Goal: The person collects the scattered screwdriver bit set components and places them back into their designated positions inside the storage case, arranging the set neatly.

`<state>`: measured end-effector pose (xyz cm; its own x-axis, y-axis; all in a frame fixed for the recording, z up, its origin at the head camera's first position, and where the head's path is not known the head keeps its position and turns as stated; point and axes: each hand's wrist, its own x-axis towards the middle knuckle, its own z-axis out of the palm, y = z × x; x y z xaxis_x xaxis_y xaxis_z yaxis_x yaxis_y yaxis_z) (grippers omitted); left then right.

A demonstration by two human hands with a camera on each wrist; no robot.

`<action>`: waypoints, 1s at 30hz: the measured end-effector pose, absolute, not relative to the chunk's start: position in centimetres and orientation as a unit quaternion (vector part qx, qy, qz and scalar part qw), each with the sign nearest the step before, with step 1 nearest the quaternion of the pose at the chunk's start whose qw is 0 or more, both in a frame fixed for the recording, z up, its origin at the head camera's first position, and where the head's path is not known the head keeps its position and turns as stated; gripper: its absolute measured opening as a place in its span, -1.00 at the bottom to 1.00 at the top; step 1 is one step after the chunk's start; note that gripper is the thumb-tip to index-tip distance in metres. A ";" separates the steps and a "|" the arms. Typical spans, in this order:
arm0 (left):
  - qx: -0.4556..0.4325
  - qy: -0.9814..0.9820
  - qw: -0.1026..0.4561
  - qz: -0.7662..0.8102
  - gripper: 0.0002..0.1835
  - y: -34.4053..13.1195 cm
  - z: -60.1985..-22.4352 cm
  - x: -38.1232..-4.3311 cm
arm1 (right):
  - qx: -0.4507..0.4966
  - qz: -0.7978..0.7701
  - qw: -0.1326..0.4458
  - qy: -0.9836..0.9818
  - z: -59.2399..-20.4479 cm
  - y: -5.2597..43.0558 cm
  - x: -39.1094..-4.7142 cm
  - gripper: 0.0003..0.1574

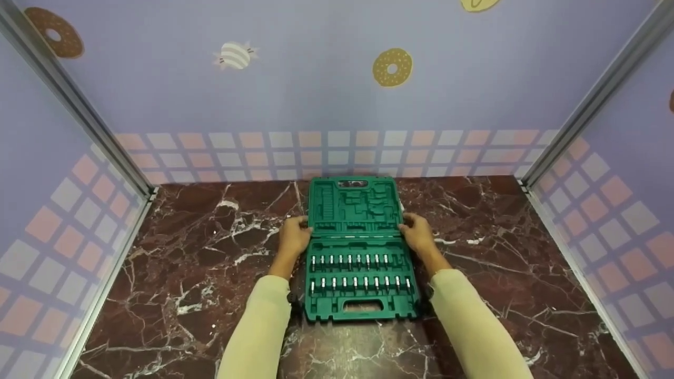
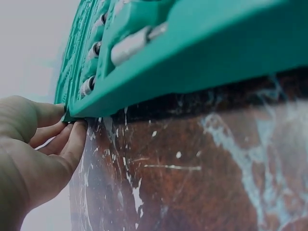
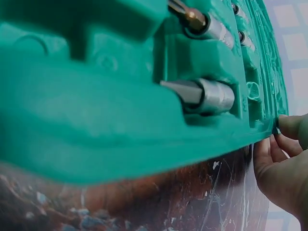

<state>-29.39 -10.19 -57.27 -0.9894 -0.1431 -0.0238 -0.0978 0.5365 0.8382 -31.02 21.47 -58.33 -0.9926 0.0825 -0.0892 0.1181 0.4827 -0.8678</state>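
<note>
A green plastic tool case [image 1: 363, 310] lies unfolded, its lid half [image 1: 355, 184] at the back and its base toward the person. Two rows of silver bit sockets [image 1: 355, 283] sit in the base; flat and other bit tips show up close in the right wrist view. The lid's moulded slots hold nothing. My left hand [image 1: 295, 237] grips the case's left edge by the hinge, thumb on the edge and fingers underneath. At the right edge, also near the hinge, my right hand [image 1: 419, 235] pinches the case the same way.
The case is on a dark red marbled tabletop [image 1: 210, 310]. Close behind the lid stands a purple wall [image 1: 316, 100] with a checked band along its foot. Side walls [image 1: 621, 210] with metal corner strips border the table on the left and right.
</note>
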 end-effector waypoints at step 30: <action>0.031 -0.866 0.082 -0.492 -0.61 -10.3 -55.1 -29.2 | 0.010 -0.572 -0.037 0.819 -56.5 22.0 -30.8 -0.42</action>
<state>-29.21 -10.25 -55.11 -0.9847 -0.1342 0.1108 0.0263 0.5146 0.8570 -30.76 21.98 -56.47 -0.9971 0.0580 0.0496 -0.0266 0.3452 -0.9381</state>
